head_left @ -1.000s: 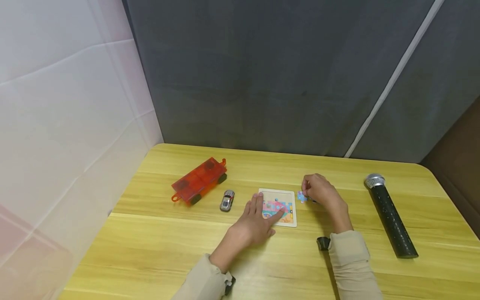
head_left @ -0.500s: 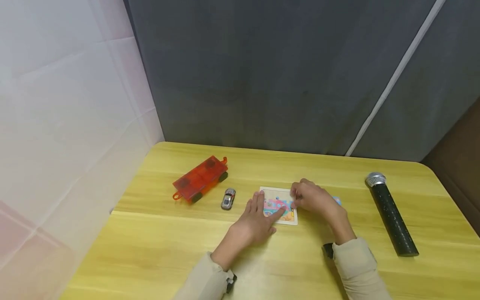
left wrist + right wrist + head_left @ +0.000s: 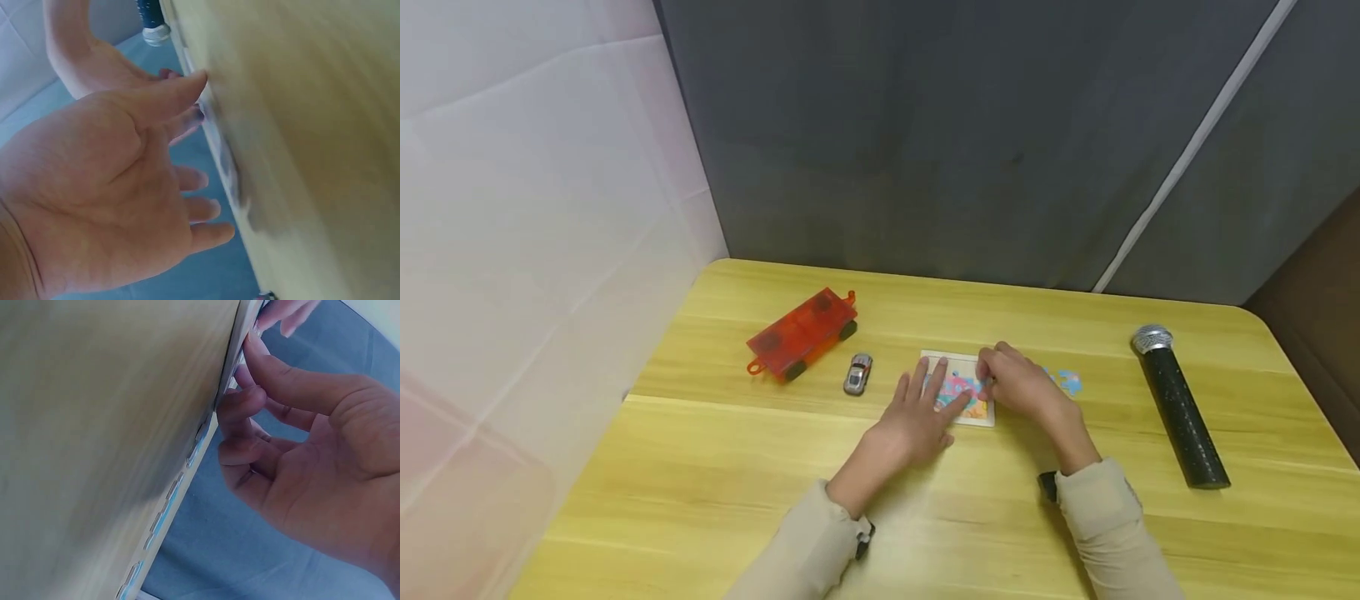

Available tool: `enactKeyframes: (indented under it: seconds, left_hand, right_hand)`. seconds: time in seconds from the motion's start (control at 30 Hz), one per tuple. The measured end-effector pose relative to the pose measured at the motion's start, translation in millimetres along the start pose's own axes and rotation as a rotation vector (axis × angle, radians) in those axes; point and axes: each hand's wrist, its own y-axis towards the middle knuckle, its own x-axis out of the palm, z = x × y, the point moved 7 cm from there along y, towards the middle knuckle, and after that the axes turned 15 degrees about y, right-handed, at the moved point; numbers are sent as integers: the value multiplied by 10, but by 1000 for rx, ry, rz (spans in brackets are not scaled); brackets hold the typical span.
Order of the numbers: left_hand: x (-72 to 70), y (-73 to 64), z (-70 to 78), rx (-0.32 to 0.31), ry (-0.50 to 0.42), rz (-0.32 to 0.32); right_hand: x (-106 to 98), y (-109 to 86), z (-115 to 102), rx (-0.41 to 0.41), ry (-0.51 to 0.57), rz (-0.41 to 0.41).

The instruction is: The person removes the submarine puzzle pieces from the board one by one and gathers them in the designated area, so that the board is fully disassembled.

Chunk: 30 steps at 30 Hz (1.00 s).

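Observation:
A small square puzzle tray [image 3: 951, 354] with a pale rim lies mid-table, its lower part filled with colourful fitted pieces [image 3: 976, 411]. My left hand [image 3: 912, 427] rests on the tray with its fingers spread, the thumb over the picture. At the tray's right edge, my right hand [image 3: 1028, 387] pinches a puzzle piece, mostly hidden behind the fingers. In the right wrist view, the right thumb [image 3: 294, 378] and forefinger meet right at the tray's edge. Several loose blue puzzle pieces [image 3: 1070, 382] lie just right of that hand.
Left of the tray stands a small silver toy car [image 3: 857, 374], with a translucent red toy wagon [image 3: 805, 332] beyond it. A black microphone [image 3: 1180, 417] with a silver head lies at the right. A grey curtain [image 3: 910, 142] hangs behind the table's far edge.
My right hand has moved left from the loose pieces to the tray's right side, carrying a piece. The left hand stays on the tray, its fingers slightly shifted. The head view has tilted a little.

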Motion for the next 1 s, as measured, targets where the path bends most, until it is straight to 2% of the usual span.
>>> enactKeyframes:
  seconds: [0.2,0.3,0.47,0.53,0.83,1.0]
  left_hand:
    - [-15,-40,91,36,32,-50]
    - [49,-13,102,34,18,-68]
    - [61,-10,114,22,5,-76]
    - [15,-47,118,18,14,-83]
    - [39,-41,105,17,-10,-99]
    - [71,-27,105,23,-29,-98]
  right_hand:
    - [-3,24,23,-2,4,1]
    - [1,28,33,7,12,0]
    - [4,38,43,7,19,-4]
    - [2,40,31,-10,26,0]
    - [-12,36,-10,-78,39,0]
    - [-61,21,-5,-150,113,-21]
